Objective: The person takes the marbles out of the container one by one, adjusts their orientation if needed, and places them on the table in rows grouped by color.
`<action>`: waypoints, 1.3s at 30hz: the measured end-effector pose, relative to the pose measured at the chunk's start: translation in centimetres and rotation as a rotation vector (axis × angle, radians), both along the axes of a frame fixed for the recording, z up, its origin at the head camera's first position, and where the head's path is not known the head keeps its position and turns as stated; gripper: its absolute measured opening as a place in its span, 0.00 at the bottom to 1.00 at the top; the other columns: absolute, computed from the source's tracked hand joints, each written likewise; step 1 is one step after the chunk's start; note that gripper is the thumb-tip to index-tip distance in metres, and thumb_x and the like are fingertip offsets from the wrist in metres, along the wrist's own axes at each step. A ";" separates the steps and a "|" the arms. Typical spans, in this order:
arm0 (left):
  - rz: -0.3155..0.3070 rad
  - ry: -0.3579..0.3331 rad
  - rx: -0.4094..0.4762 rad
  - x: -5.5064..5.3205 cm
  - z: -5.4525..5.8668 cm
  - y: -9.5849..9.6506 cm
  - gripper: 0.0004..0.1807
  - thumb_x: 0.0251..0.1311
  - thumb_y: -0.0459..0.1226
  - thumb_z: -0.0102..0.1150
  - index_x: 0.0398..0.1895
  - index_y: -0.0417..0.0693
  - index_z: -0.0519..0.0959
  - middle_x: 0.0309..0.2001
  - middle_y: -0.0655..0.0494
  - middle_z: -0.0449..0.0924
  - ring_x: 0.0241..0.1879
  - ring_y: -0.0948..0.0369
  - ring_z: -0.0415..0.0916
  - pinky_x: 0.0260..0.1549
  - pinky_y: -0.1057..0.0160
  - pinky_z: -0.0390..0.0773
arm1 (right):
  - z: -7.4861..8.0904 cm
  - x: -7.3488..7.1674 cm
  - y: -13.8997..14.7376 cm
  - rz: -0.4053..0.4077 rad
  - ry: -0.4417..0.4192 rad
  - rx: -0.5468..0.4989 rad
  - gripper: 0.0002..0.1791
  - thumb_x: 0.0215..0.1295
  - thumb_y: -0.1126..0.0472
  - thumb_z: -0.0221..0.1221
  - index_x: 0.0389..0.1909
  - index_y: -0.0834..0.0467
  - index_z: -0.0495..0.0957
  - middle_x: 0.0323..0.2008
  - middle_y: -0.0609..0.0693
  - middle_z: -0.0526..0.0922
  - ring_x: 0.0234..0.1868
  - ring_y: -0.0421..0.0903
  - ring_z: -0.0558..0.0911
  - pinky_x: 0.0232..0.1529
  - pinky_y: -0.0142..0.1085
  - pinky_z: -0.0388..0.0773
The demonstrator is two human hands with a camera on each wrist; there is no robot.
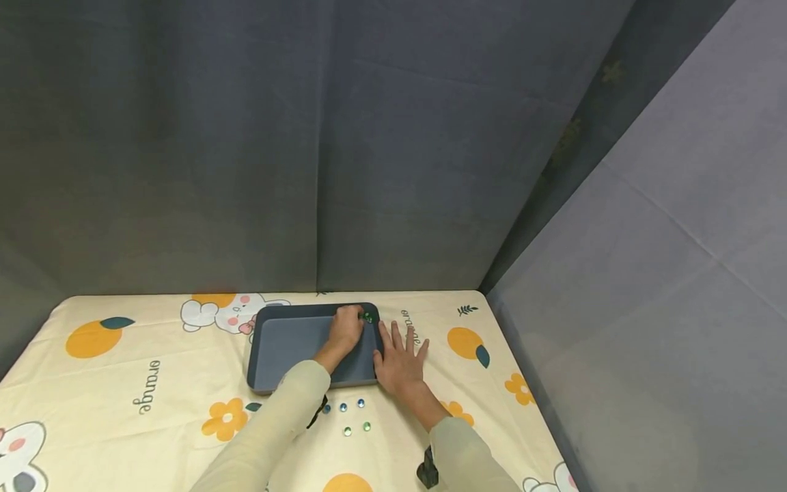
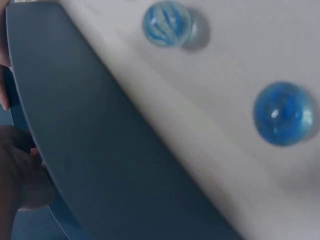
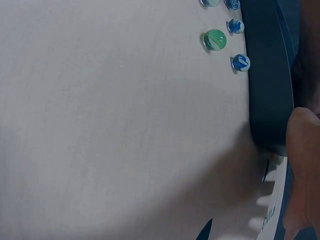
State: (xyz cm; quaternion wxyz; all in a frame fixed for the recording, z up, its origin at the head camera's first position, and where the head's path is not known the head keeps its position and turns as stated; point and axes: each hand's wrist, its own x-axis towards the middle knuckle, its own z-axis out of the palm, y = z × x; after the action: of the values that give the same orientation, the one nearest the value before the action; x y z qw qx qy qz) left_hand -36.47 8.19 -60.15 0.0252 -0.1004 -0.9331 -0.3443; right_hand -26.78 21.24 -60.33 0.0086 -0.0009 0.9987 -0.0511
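A dark grey rectangular tray lies on the cloth. My left hand is inside it near the back right corner, fingers curled, with a green marble at the fingertips. Small green marbles sit together in that corner. Fingers spread, my right hand rests along the tray's right side, its thumb at the rim. Just in front of the tray lie blue marbles and green marbles. The left wrist view shows a clear blue marble close up, beside the tray's outer wall.
A cream cloth printed with oranges, flowers and rabbits covers the table. Grey fabric hangs behind the table, and a paler grey panel stands along the right edge.
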 end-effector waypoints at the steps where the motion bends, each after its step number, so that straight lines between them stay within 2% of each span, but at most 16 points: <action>1: 0.003 -0.004 0.000 0.0 0.0 0.0 0.09 0.60 0.28 0.65 0.44 0.38 0.85 0.44 0.42 0.85 0.45 0.47 0.83 0.42 0.50 0.81 | 0.0 0.0 0.0 -0.002 -0.006 0.005 0.35 0.76 0.43 0.43 0.80 0.43 0.48 0.78 0.52 0.52 0.77 0.64 0.45 0.66 0.72 0.38; 6: 0.012 -0.012 0.012 -0.1 -0.2 -0.1 0.05 0.60 0.27 0.64 0.38 0.38 0.85 0.40 0.43 0.85 0.40 0.48 0.83 0.37 0.51 0.82 | 0.2 0.0 -0.1 -0.011 -0.023 0.020 0.35 0.76 0.42 0.42 0.80 0.42 0.47 0.78 0.51 0.51 0.77 0.63 0.46 0.66 0.71 0.38; 10: 0.009 -0.009 0.019 0.1 0.0 -0.4 0.06 0.60 0.26 0.64 0.39 0.38 0.85 0.41 0.43 0.84 0.41 0.49 0.83 0.39 0.51 0.82 | -0.1 -0.1 -0.1 -0.015 -0.017 0.008 0.35 0.76 0.42 0.42 0.80 0.42 0.46 0.78 0.51 0.51 0.77 0.63 0.46 0.67 0.71 0.36; 15: -0.014 0.037 0.057 0.5 0.1 -1.1 0.06 0.59 0.26 0.65 0.40 0.36 0.85 0.41 0.43 0.85 0.43 0.48 0.83 0.41 0.51 0.82 | -0.3 -0.1 -0.1 -0.013 -0.004 0.004 0.35 0.76 0.42 0.42 0.80 0.41 0.46 0.78 0.52 0.51 0.76 0.63 0.46 0.66 0.71 0.36; 21: -0.037 0.088 0.164 1.1 -0.3 -2.2 0.06 0.54 0.23 0.65 0.35 0.36 0.84 0.33 0.46 0.85 0.36 0.50 0.83 0.36 0.51 0.82 | -0.2 0.0 0.0 -0.002 0.014 -0.010 0.35 0.75 0.43 0.43 0.80 0.43 0.48 0.77 0.53 0.53 0.76 0.65 0.48 0.66 0.72 0.39; 25: -0.041 0.077 0.234 1.6 -0.2 -3.1 0.07 0.50 0.22 0.64 0.33 0.36 0.84 0.30 0.48 0.84 0.33 0.52 0.82 0.35 0.52 0.81 | -0.2 0.0 0.0 0.001 0.012 -0.006 0.35 0.76 0.43 0.43 0.80 0.44 0.48 0.78 0.53 0.53 0.76 0.65 0.48 0.66 0.72 0.38; 28: -0.051 0.051 0.258 2.0 0.0 -3.8 0.08 0.51 0.22 0.64 0.34 0.36 0.84 0.31 0.48 0.84 0.33 0.53 0.82 0.35 0.52 0.81 | -0.2 0.0 0.0 -0.004 0.005 -0.009 0.35 0.76 0.42 0.43 0.80 0.44 0.48 0.78 0.53 0.52 0.76 0.64 0.47 0.66 0.72 0.37; 35: -0.087 0.021 0.284 3.1 0.5 -5.2 0.05 0.55 0.25 0.65 0.36 0.37 0.84 0.32 0.49 0.83 0.34 0.54 0.81 0.36 0.53 0.81 | -0.1 0.0 0.0 -0.018 -0.021 -0.014 0.35 0.76 0.42 0.42 0.80 0.42 0.46 0.78 0.52 0.50 0.77 0.63 0.45 0.67 0.71 0.33; 39: -0.126 0.041 0.296 4.0 0.8 -6.1 0.05 0.55 0.26 0.66 0.36 0.37 0.84 0.30 0.52 0.83 0.33 0.56 0.82 0.36 0.55 0.82 | 0.0 0.0 -0.1 -0.016 -0.011 -0.018 0.35 0.76 0.43 0.43 0.80 0.43 0.47 0.78 0.52 0.51 0.77 0.64 0.46 0.67 0.71 0.34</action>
State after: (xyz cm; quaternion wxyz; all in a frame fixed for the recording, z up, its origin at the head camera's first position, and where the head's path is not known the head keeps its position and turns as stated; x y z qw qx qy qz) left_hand -32.45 2.13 -59.37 0.0371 -0.1608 -0.8633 -0.4770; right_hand -26.77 21.15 -60.30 0.0135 0.0074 0.9981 -0.0601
